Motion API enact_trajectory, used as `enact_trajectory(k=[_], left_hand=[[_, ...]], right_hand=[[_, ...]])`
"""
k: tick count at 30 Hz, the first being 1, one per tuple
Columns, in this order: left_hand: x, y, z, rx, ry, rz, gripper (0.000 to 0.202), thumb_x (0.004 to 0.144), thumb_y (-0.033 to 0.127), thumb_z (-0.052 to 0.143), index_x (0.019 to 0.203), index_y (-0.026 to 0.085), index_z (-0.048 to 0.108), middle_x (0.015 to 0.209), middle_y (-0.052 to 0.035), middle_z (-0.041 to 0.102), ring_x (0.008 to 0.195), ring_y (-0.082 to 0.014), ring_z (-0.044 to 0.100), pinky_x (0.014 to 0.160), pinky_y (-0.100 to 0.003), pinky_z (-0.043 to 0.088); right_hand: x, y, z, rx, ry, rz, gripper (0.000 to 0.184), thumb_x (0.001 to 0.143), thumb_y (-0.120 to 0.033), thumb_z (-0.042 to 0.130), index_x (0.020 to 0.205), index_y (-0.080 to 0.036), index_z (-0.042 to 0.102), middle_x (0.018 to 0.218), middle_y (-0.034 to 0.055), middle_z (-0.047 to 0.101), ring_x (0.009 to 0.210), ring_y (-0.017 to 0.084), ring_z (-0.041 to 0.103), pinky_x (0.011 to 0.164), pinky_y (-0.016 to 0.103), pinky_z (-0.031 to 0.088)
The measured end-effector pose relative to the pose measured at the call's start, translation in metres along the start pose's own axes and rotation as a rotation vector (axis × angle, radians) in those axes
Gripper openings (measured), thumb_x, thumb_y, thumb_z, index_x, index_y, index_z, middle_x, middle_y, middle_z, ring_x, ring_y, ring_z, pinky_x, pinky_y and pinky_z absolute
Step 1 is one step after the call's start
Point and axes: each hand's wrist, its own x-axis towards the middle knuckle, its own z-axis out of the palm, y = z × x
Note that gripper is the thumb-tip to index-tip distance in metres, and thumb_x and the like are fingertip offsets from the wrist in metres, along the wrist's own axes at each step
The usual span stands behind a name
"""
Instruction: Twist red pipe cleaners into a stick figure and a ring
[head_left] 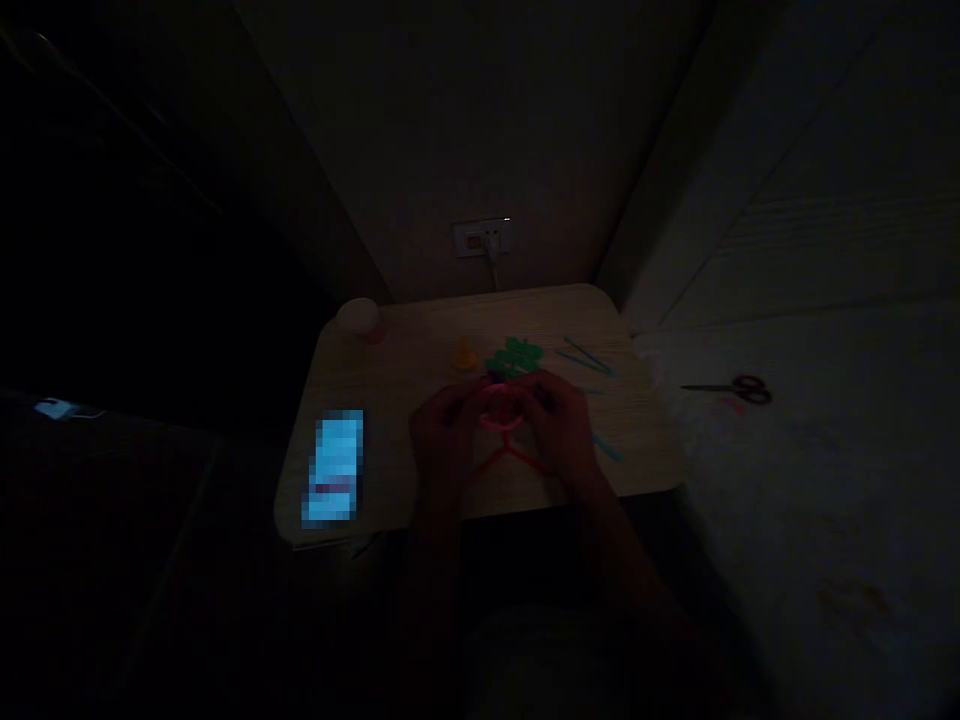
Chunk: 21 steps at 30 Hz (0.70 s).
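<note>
In dim light, my left hand (444, 435) and my right hand (566, 425) are closed around a small pink-red rounded piece (501, 410) from both sides, above the small table. Their fingertips are dark and partly hidden. Below the rounded piece shows a red Y-shaped piece (507, 448) with thin arms; whether the two are joined I cannot tell. Just beyond my fingers lie green leaf-like shapes (517, 354). An orange cone-like piece (464, 355) stands to their left. Several thin blue-green strips (589, 358) lie to the right of my right hand.
A lit phone (334, 466) lies on the table (397, 400) at the left. A pale cup (360, 318) is at the back left corner. Scissors (739, 388) rest on a white surface at the right. A plug sits in the wall socket (481, 238) behind.
</note>
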Motion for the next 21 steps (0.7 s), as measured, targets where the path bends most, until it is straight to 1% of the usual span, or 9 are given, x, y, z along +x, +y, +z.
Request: enact_trajectory(k=[2, 5, 6, 8, 10, 12, 14, 17, 21], left_hand=[[-0.002, 0.0, -0.003, 0.024, 0.001, 0.005, 0.017, 0.072, 0.029, 0.088, 0.083, 0.018, 0.083, 0.083, -0.0048, 0.082, 0.077, -0.0186, 0.076, 0.076, -0.03, 0.062], [-0.002, -0.001, -0.007, 0.067, -0.099, 0.043, 0.014, 0.076, 0.031, 0.085, 0.079, 0.018, 0.081, 0.085, -0.0057, 0.081, 0.08, -0.0191, 0.075, 0.078, -0.03, 0.061], [-0.002, -0.002, -0.008, 0.066, -0.141, 0.052, 0.014, 0.077, 0.031, 0.085, 0.081, 0.018, 0.081, 0.086, -0.0057, 0.081, 0.08, -0.0189, 0.075, 0.078, -0.03, 0.06], [-0.002, -0.006, -0.009, 0.016, -0.189, 0.034, 0.021, 0.076, 0.033, 0.085, 0.091, 0.019, 0.082, 0.084, -0.0043, 0.08, 0.077, -0.0178, 0.073, 0.074, -0.029, 0.059], [-0.001, -0.011, -0.009, -0.069, -0.162, -0.01, 0.03, 0.077, 0.039, 0.084, 0.1, 0.02, 0.08, 0.083, -0.0026, 0.078, 0.073, -0.0166, 0.071, 0.07, -0.028, 0.057], [0.0, -0.016, -0.01, -0.089, -0.144, -0.047, 0.03, 0.08, 0.046, 0.081, 0.094, 0.019, 0.079, 0.081, -0.0028, 0.077, 0.071, -0.016, 0.069, 0.069, -0.027, 0.055], [0.0, -0.018, -0.009, -0.023, -0.155, -0.055, 0.031, 0.082, 0.048, 0.078, 0.081, 0.017, 0.078, 0.079, -0.004, 0.077, 0.072, -0.0158, 0.068, 0.071, -0.027, 0.054], [-0.003, -0.016, -0.006, 0.061, -0.137, -0.045, 0.028, 0.083, 0.043, 0.077, 0.075, 0.017, 0.077, 0.074, -0.0035, 0.075, 0.071, -0.0157, 0.067, 0.07, -0.026, 0.053], [-0.004, -0.008, -0.005, 0.067, -0.075, -0.031, 0.025, 0.078, 0.038, 0.08, 0.066, 0.018, 0.073, 0.067, -0.0019, 0.073, 0.066, -0.0153, 0.066, 0.065, -0.025, 0.052]], right_hand=[[-0.001, 0.002, -0.002, 0.002, -0.049, 0.01, 0.014, 0.086, -0.037, 0.077, 0.085, -0.023, 0.076, 0.077, 0.0023, 0.078, 0.069, 0.017, 0.072, 0.067, 0.029, 0.057], [0.0, 0.003, -0.005, -0.015, -0.14, 0.023, 0.018, 0.087, -0.039, 0.077, 0.097, -0.024, 0.078, 0.09, 0.0035, 0.082, 0.076, 0.017, 0.074, 0.068, 0.028, 0.057], [0.0, 0.003, -0.005, -0.032, -0.16, 0.028, 0.018, 0.088, -0.039, 0.075, 0.095, -0.023, 0.078, 0.087, 0.0032, 0.081, 0.072, 0.017, 0.073, 0.064, 0.027, 0.055], [-0.001, 0.002, -0.006, -0.078, -0.161, 0.024, 0.019, 0.089, -0.039, 0.073, 0.081, -0.021, 0.075, 0.072, 0.0015, 0.076, 0.061, 0.015, 0.066, 0.056, 0.025, 0.049], [-0.002, 0.001, -0.005, -0.114, -0.121, 0.002, 0.025, 0.088, -0.039, 0.072, 0.071, -0.021, 0.071, 0.064, 0.0002, 0.07, 0.058, 0.014, 0.061, 0.055, 0.025, 0.046], [-0.002, 0.0, -0.004, -0.101, -0.071, -0.013, 0.023, 0.087, -0.039, 0.073, 0.072, -0.021, 0.071, 0.066, 0.0003, 0.069, 0.061, 0.014, 0.061, 0.056, 0.025, 0.046], [-0.003, -0.001, -0.003, -0.053, -0.044, -0.004, 0.022, 0.087, -0.038, 0.073, 0.073, -0.021, 0.071, 0.067, 0.0003, 0.07, 0.061, 0.014, 0.062, 0.057, 0.025, 0.047], [-0.004, -0.003, 0.0, 0.048, -0.056, 0.046, 0.022, 0.085, -0.04, 0.075, 0.075, -0.021, 0.071, 0.067, 0.0006, 0.072, 0.06, 0.014, 0.064, 0.058, 0.024, 0.05], [-0.003, -0.006, 0.0, 0.136, -0.109, 0.087, 0.027, 0.083, -0.046, 0.08, 0.077, -0.022, 0.07, 0.067, 0.0007, 0.074, 0.06, 0.014, 0.067, 0.06, 0.026, 0.054]])
